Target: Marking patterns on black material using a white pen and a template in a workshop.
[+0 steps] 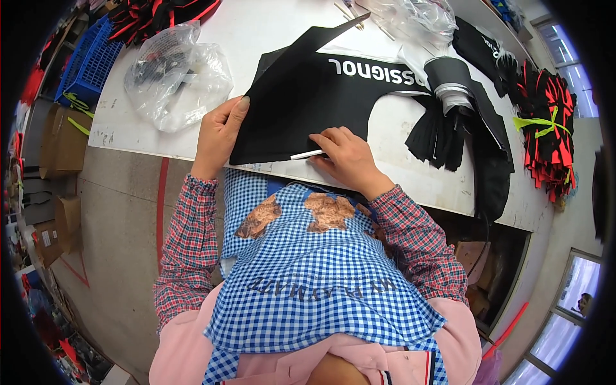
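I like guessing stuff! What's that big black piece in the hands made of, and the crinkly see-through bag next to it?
The black piece looks like thin, matte fabric or felt-like sheet: it lies flat, has cleanly cut edges and shows no shine. The left hand grips its edge; the right hand presses on it with a white stick. The bag seems thin clear plastic: it is wrinkled, glossy and see-through.

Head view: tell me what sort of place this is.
Probably a garment or textile workshop. The hands mark a cut black fabric panel on a white worktable; bundled red-and-black cut pieces and cardboard boxes sit around.
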The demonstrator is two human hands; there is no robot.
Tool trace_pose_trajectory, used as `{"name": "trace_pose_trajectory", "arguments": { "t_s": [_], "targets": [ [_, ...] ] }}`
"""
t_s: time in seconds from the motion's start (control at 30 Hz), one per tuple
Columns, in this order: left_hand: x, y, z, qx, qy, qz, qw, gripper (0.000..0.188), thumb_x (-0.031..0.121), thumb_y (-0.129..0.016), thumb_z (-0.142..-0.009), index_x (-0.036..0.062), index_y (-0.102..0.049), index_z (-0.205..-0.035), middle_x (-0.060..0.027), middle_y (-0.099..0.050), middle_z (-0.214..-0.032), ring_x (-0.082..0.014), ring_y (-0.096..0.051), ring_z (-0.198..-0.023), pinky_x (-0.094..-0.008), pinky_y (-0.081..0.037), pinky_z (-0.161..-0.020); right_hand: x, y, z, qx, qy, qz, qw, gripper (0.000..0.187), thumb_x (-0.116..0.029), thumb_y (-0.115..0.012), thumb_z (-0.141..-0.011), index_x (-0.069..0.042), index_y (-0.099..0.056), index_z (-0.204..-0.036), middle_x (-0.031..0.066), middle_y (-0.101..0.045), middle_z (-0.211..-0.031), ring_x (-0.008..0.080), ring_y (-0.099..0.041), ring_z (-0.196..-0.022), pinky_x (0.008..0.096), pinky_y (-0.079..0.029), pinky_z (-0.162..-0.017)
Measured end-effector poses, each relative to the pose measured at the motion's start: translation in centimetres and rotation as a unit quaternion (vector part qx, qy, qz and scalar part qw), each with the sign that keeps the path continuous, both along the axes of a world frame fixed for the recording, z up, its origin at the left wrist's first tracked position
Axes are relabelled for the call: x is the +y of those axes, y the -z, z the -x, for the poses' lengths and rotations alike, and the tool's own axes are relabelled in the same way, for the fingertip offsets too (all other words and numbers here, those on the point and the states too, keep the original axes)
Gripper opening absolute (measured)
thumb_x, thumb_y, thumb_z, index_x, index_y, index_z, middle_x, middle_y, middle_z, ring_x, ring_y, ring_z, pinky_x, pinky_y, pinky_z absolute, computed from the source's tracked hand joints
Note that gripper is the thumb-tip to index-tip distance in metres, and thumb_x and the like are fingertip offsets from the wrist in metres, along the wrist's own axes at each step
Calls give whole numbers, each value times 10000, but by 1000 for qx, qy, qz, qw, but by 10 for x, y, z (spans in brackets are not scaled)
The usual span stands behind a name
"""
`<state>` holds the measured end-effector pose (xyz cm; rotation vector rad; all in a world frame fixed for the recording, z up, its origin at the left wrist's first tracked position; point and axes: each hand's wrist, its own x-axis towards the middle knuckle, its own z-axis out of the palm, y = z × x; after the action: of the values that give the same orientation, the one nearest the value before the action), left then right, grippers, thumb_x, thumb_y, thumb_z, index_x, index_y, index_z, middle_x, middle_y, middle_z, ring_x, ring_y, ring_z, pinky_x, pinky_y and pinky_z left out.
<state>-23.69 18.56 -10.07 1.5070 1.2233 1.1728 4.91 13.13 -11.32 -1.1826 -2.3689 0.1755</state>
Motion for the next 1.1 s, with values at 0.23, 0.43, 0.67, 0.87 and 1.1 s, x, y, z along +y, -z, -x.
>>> {"name": "trace_pose_trajectory", "arguments": {
  "t_s": [0.23, 0.43, 0.67, 0.87, 1.1],
  "targets": [
    [-2, 0, 4, -9, 0, 5, 1000, 473, 405, -611, -1048, -46, -715, -1149, 57, -599, -814, -45, -501, -776, -218, -434, -699, 16, -7, -2, -67, -52, 22, 996, 362, -227, -767, -841, -55, -688, -1149, 67, -659, -1066, 232, -642, -1001, 345, -566, -792],
    [-2, -1, 2, -29, -3, 10, 1000, 468, 405, -614, -1048, -44, -719, -1125, 71, -571, -802, -38, -477, -764, -212, -418, -688, 22, -9, -6, -85, -73, 64, 992, 347, -194, -752, -842, -53, -688, -1152, 74, -661, -1095, 243, -640, -1046, 350, -575, -830],
    [-3, 2, 5, -17, -5, 10, 1000, 470, 410, -608, -1050, -44, -716, -1102, 76, -553, -794, -34, -456, -760, -211, -400, -682, 25, -6, -7, -85, -82, 76, 990, 271, -206, -729, -886, -55, -712, -1111, 67, -683, -1072, 248, -657, -1032, 363, -575, -835],
    [-2, 1, 6, -14, -3, -2, 1000, 464, 415, -595, -1057, -37, -700, -1038, 85, -496, -763, -28, -409, -735, -215, -362, -647, 32, -7, -12, 28, -67, 153, 985, 228, -215, -724, -908, -65, -725, -1080, 91, -685, -1012, 273, -677, -939, 378, -567, -815],
    [-3, -4, 2, -16, -9, -9, 1000, 453, 403, -573, -1070, -9, -636, -894, 95, -433, -728, -30, -351, -689, -223, -311, -605, 45, -9, -16, 80, -74, 271, 956, 218, -123, -729, -878, -49, -702, -1081, 107, -664, -968, 284, -673, -869, 375, -551, -761]
  ]
}}
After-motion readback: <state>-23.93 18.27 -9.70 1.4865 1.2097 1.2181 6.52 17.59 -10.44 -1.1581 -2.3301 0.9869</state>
